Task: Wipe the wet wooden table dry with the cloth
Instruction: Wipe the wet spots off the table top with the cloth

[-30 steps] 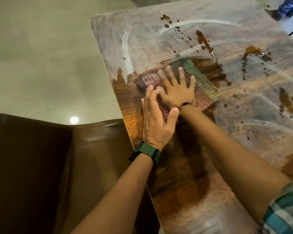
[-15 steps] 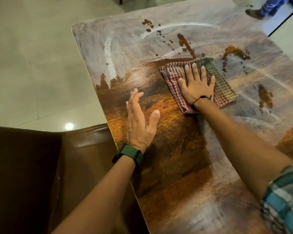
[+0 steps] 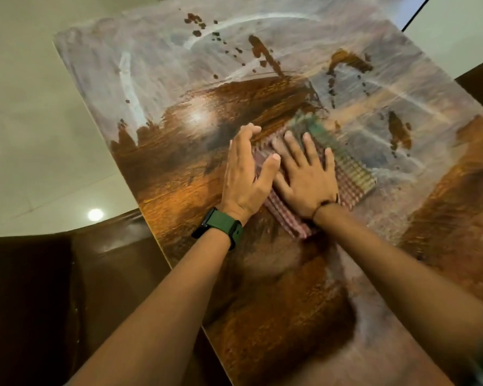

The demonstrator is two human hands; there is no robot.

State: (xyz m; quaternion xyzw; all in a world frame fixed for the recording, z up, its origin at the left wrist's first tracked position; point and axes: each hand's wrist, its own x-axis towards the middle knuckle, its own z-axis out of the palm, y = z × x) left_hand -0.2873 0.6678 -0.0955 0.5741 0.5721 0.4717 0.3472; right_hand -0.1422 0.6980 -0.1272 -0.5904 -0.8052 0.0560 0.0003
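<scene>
The cloth [image 3: 346, 174] lies flat on the bench [image 3: 156, 65], near its middle. The right hand [image 3: 308, 176] rests on top of the cloth, fingers pointing toward the far edge. The left hand [image 3: 244, 174] sits just left of the right hand, touching it, its thumb over the cloth's left edge. A watch [image 3: 221, 227] sits on the left wrist. A seat [image 3: 67, 288] stands against the bench's left near edge. The floor [image 3: 25, 121] lies beyond, to the left.
</scene>
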